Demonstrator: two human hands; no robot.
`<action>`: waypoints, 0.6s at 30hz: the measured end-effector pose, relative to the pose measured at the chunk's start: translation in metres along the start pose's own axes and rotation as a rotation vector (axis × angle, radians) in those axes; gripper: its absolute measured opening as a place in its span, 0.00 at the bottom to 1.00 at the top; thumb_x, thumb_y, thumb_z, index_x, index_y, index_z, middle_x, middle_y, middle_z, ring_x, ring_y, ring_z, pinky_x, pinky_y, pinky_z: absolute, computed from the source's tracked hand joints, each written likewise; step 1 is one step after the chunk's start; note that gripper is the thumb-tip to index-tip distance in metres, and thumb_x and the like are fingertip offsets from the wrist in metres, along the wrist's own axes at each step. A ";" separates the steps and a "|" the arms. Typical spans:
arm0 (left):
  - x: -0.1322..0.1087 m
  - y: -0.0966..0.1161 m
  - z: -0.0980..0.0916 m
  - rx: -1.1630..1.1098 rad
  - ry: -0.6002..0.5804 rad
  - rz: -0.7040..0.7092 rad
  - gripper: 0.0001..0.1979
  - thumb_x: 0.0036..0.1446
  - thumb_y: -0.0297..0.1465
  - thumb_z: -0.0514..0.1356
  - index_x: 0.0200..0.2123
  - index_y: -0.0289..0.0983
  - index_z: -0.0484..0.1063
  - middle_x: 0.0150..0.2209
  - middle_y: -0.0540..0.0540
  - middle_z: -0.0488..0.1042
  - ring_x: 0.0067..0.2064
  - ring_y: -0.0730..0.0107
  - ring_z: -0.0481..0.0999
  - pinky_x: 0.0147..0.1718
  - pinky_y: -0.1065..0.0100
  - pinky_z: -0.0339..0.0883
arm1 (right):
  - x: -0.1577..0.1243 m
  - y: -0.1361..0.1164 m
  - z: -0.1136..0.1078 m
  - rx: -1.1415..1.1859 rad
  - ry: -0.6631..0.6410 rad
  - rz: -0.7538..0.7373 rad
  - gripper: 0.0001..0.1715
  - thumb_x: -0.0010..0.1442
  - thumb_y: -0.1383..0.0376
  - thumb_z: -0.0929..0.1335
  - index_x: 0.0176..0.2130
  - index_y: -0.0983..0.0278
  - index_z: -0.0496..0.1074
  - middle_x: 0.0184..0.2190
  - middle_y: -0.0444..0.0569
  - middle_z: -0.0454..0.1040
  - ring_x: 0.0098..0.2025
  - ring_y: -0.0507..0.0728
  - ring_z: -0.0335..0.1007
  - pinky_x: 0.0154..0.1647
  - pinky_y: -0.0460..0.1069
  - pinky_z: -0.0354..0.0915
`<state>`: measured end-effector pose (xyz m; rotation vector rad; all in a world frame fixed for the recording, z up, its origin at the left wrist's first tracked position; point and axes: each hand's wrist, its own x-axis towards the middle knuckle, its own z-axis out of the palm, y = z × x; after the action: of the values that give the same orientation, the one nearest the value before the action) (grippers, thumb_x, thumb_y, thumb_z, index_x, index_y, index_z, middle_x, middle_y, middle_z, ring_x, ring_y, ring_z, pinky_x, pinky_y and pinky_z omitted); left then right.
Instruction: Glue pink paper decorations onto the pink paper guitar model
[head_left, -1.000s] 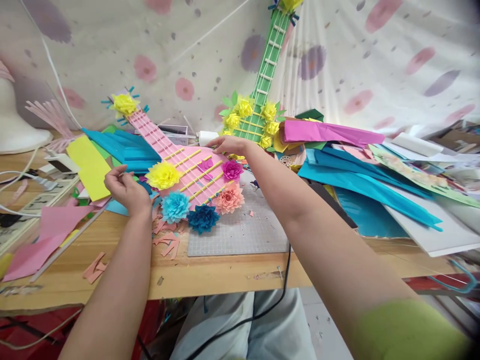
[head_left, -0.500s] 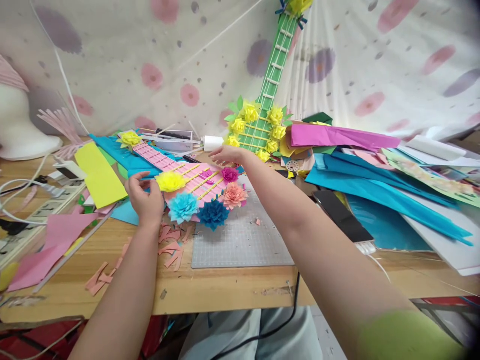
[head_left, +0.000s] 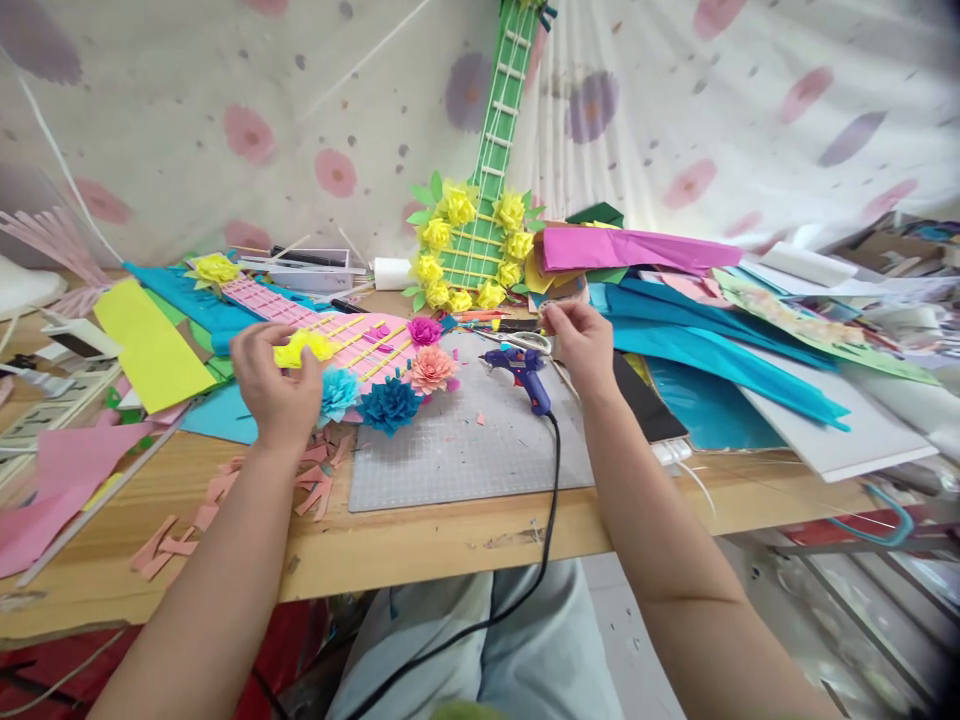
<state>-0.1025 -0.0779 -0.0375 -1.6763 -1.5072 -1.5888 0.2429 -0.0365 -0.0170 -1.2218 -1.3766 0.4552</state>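
Note:
A pink paper guitar [head_left: 375, 335] lies on the table, edged with paper flowers in light blue [head_left: 339, 393], dark blue [head_left: 389, 404], coral [head_left: 433, 370] and magenta [head_left: 425, 331]. My left hand [head_left: 276, 385] curls its thumb and fingers around the yellow paper flower [head_left: 309, 346] on the guitar's left side. To the right, my right hand [head_left: 581, 340] is raised with thumb and fingertips pinched together; what they hold is too small to name. Just left of it, a blue glue gun [head_left: 523, 372] rests on the grey cutting mat [head_left: 457, 470], beside white-handled scissors [head_left: 529, 341].
A green paper guitar [head_left: 480, 235] with yellow flowers leans on the curtain. Blue paper sheets [head_left: 720, 330] and a dark phone [head_left: 645, 400] lie on the right. Coral scraps [head_left: 169, 545] are near the left edge. The glue gun's black cord [head_left: 553, 500] hangs over the front.
My right hand has swung from above the pink guitar to the right, uncovering the glue gun and scissors, and is now pinched. My left hand stays by the yellow flower. The view has shifted right.

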 end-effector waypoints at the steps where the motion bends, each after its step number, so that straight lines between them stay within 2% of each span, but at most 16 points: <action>1: 0.002 0.012 0.003 0.006 -0.077 0.059 0.11 0.52 0.27 0.58 0.41 0.37 0.67 0.43 0.39 0.71 0.50 0.56 0.69 0.50 0.55 0.62 | -0.003 0.009 -0.006 0.015 0.032 0.022 0.18 0.56 0.50 0.65 0.32 0.63 0.71 0.28 0.46 0.73 0.33 0.53 0.70 0.39 0.50 0.66; 3: 0.004 0.042 0.012 0.006 -0.292 0.203 0.13 0.53 0.30 0.59 0.43 0.37 0.68 0.43 0.40 0.73 0.49 0.56 0.70 0.50 0.55 0.62 | -0.010 0.024 -0.012 -0.020 -0.003 0.084 0.22 0.54 0.47 0.65 0.34 0.62 0.71 0.31 0.47 0.74 0.35 0.55 0.71 0.40 0.51 0.66; 6: -0.001 0.094 0.030 0.054 -0.771 0.425 0.09 0.56 0.30 0.56 0.41 0.35 0.71 0.41 0.41 0.75 0.47 0.57 0.73 0.47 0.57 0.64 | -0.018 0.035 -0.010 -0.167 -0.161 0.134 0.29 0.49 0.45 0.69 0.40 0.64 0.72 0.40 0.54 0.75 0.42 0.59 0.71 0.45 0.55 0.66; 8: -0.011 0.125 0.043 0.186 -1.036 0.466 0.09 0.58 0.24 0.52 0.37 0.33 0.72 0.38 0.39 0.76 0.44 0.58 0.75 0.43 0.60 0.67 | -0.022 0.039 -0.005 -0.266 -0.244 0.124 0.32 0.46 0.45 0.70 0.43 0.65 0.72 0.45 0.57 0.74 0.47 0.62 0.70 0.49 0.57 0.65; 9: -0.018 0.136 0.048 0.220 -1.143 0.475 0.10 0.59 0.24 0.52 0.39 0.31 0.72 0.38 0.38 0.76 0.44 0.59 0.75 0.41 0.62 0.68 | -0.023 0.040 -0.003 -0.296 -0.287 0.112 0.33 0.46 0.45 0.71 0.43 0.65 0.72 0.45 0.57 0.74 0.47 0.63 0.70 0.50 0.58 0.64; 10: -0.025 0.145 0.053 0.261 -1.207 0.446 0.10 0.59 0.25 0.52 0.41 0.30 0.72 0.40 0.36 0.76 0.46 0.58 0.75 0.41 0.63 0.68 | -0.023 0.042 -0.002 -0.307 -0.336 0.098 0.32 0.46 0.46 0.71 0.44 0.65 0.73 0.45 0.57 0.74 0.47 0.63 0.70 0.50 0.58 0.64; 12: -0.038 0.155 0.061 0.346 -1.260 0.341 0.12 0.60 0.26 0.54 0.44 0.26 0.71 0.43 0.32 0.75 0.48 0.58 0.75 0.43 0.64 0.68 | -0.024 0.044 -0.001 -0.282 -0.440 0.075 0.31 0.48 0.46 0.70 0.44 0.63 0.73 0.43 0.53 0.76 0.46 0.62 0.71 0.49 0.56 0.65; 14: -0.047 0.156 0.066 0.412 -1.252 0.260 0.15 0.60 0.26 0.53 0.48 0.23 0.69 0.47 0.29 0.73 0.49 0.57 0.75 0.44 0.64 0.68 | -0.025 0.046 -0.001 -0.249 -0.509 0.079 0.29 0.50 0.46 0.70 0.45 0.61 0.74 0.41 0.51 0.77 0.44 0.60 0.72 0.47 0.54 0.66; 18: -0.054 0.149 0.067 0.435 -1.252 0.223 0.16 0.60 0.19 0.47 0.47 0.24 0.69 0.44 0.31 0.75 0.47 0.59 0.76 0.42 0.65 0.69 | -0.027 0.045 0.000 -0.280 -0.492 0.159 0.27 0.50 0.47 0.70 0.44 0.62 0.76 0.39 0.50 0.78 0.44 0.61 0.73 0.46 0.54 0.67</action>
<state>0.0684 -0.0976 -0.0471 -2.5235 -1.8111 0.0969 0.2541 -0.0421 -0.0675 -1.5193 -1.8115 0.7280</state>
